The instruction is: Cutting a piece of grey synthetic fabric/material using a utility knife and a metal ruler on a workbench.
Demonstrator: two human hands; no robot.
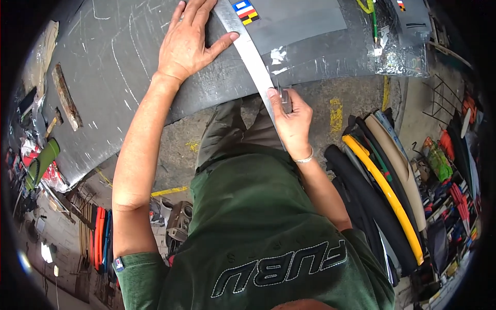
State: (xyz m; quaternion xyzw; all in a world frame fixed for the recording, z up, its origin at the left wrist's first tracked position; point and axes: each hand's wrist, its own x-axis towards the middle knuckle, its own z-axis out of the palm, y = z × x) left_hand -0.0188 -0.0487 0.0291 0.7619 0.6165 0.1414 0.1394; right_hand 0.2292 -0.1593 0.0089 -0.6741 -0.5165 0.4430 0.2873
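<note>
A long metal straightedge [251, 57] lies slantwise over the dark grey worktable, along the side of a grey sheet [305, 33]. My left hand [187, 44] rests flat on the tabletop with its fingers stretched out, and its thumb presses on the straightedge. At the table's near edge my right hand [294, 121] is closed around a small grey metal block [285, 101] with a thin upright piece. The right thumb touches the straightedge, whose near end juts past the table edge. What the right fingers cover under the block is hidden.
The worktable [139, 57] carries chalk-like marks and a wooden strip [66, 95] at left. A green pencil [375, 26] and clear plastic [403, 62] lie at right. Rolls of material, one a yellow roll [385, 191], stand on the floor at right. Red rolls [99, 237] stand at lower left.
</note>
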